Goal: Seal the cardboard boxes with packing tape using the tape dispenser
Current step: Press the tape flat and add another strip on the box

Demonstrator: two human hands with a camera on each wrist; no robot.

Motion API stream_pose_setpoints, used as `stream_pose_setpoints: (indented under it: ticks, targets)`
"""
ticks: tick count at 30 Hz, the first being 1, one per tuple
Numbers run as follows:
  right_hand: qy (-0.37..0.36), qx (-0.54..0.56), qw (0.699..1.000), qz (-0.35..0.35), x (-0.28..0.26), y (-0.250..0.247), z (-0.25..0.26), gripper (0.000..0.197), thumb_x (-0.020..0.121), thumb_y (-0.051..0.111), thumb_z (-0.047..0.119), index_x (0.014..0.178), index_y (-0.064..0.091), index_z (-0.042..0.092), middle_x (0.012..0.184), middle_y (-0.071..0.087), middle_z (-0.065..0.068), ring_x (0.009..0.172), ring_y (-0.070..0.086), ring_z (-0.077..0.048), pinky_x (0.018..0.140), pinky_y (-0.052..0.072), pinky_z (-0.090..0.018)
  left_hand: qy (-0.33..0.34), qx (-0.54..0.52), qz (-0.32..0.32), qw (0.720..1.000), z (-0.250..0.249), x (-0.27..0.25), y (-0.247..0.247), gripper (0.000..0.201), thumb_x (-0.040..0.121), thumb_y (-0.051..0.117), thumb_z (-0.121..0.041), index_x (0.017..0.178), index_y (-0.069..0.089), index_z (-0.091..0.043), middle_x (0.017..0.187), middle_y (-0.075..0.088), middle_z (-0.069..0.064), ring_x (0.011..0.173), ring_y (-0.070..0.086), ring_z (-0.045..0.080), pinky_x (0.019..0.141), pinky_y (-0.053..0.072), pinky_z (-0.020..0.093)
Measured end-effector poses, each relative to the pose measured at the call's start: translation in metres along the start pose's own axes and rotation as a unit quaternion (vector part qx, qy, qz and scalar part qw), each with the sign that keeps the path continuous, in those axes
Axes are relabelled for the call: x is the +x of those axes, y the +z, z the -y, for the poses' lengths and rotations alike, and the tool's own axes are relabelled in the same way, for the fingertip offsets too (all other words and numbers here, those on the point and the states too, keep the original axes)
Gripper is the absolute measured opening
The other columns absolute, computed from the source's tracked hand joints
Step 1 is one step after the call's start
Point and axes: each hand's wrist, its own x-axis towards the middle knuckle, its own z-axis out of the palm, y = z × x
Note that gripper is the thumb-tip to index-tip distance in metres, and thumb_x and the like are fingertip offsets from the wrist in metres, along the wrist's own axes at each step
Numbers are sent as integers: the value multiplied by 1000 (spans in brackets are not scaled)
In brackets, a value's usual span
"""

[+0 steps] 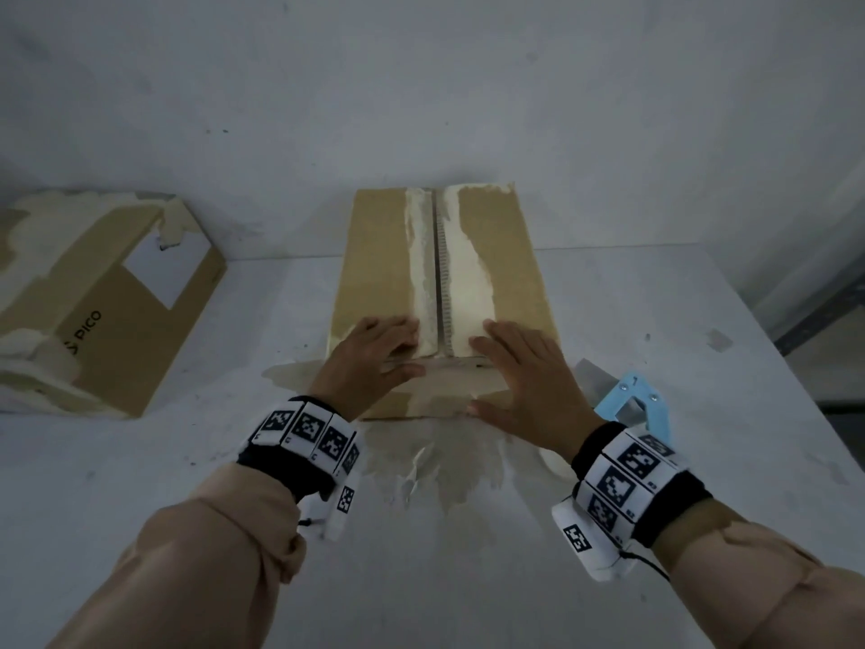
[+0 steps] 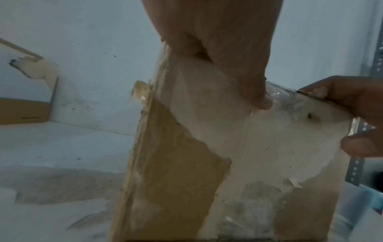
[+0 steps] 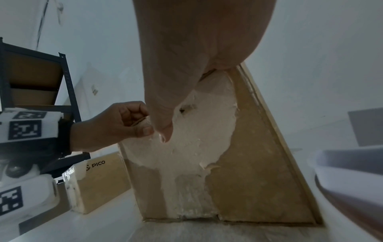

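A worn cardboard box (image 1: 374, 255) stands mid-table, its two top flaps meeting at a centre seam with torn pale patches. A clear tape strip (image 1: 444, 365) runs across its near top edge. My left hand (image 1: 402, 351) is at that edge left of the seam. Its curled fingers and thumb (image 2: 259, 99) pinch the tape there, as the right wrist view of the left hand (image 3: 116, 126) shows. My right hand (image 1: 510, 367) lies flat on the right flap, thumb (image 3: 164, 129) down on the front face. The blue tape dispenser (image 1: 639, 402) lies on the table behind my right wrist.
A second box marked PICO (image 1: 117, 320) sits at the left of the white table (image 1: 702, 320), close to the wall. Paper scraps stick to the tabletop in front of the centre box. A dark metal shelf (image 3: 68, 91) stands beyond the table's left side.
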Motion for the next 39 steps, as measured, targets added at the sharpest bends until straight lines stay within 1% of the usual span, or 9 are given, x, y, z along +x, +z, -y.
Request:
stream_pose_setpoints:
  ticks: [3,6,10,15,20,23,28,35,39]
  targets:
    - [7,8,999,30,-1,-3,1,68,64,64,45,123,49,12,131,51,-16,121,35,-27,98,35,-47,3,6,-8,1000,-4,3,-5,55,79,58,-37,121,55,-1,118,62,15,108,46,16,80,29,15]
    - [31,52,996,59,-2,-8,3,74,68,61,42,133,45,10,144,37,-13,134,30,-29,109,19,-44,-10,10,52,999,-4,1,-7,70,84,64,-25,144,27,-17,147,36,1,131,30,18,92,20,15]
    - [65,133,989,-3,-17,-19,3,79,75,51,55,137,37,7,148,29,-11,138,19,-19,114,12,-40,-35,12,60,997,-9,-4,-5,93,72,42,-74,145,26,-17,151,29,2,138,27,19,111,12,27]
    - [183,65,969,-154,-89,-11,-17,72,74,60,50,129,36,9,146,27,-16,133,26,-29,105,31,-54,-56,127,99,985,-10,4,3,82,88,11,-67,125,56,-9,125,61,11,117,55,37,94,39,44]
    - [382,-6,923,-51,-140,-2,-30,105,66,36,83,134,32,2,138,36,-30,127,35,-44,101,33,-52,-34,166,162,972,1,6,7,82,91,13,-63,115,61,-1,118,64,16,104,62,37,85,43,39]
    - [421,-41,906,-9,-155,-2,-27,116,61,23,92,129,40,0,100,63,-23,85,62,-40,72,49,-43,-33,123,166,978,0,7,6,93,84,13,-70,115,60,4,123,59,23,113,54,46,93,43,50]
    - [454,-6,888,66,-162,1,-36,107,65,70,57,143,13,11,120,51,-18,106,50,-37,88,40,-44,-33,73,132,988,-10,2,-1,80,87,24,-64,91,66,5,102,67,25,100,59,35,83,36,34]
    - [405,18,914,-22,-168,-15,-32,73,80,64,39,137,30,8,118,56,-18,97,58,-33,79,50,-43,-77,3,54,996,-11,-3,-3,92,69,35,-74,111,63,2,114,65,20,114,55,38,96,39,36]
    - [428,149,880,-140,-149,-52,-20,53,89,56,26,132,29,12,119,55,-14,93,59,-27,73,48,-34,-82,-10,24,996,-10,-8,-6,73,70,59,-53,121,58,-1,124,60,16,130,42,32,108,34,42]
